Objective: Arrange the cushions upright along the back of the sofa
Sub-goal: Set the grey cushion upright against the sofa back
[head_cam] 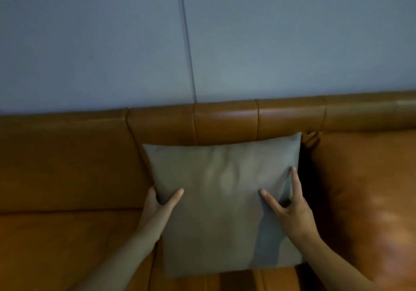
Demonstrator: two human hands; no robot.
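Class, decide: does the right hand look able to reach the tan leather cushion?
Likely yes: the right hand rests on the grey square cushion; the tan leather cushion stands adjacent, unobstructed.

A plain grey cushion [221, 200] is seen on a tan sofa [67, 167]; a tan cushion [364, 191] at 3 o'clock, a grey-blue wall [270, 38] at 12.
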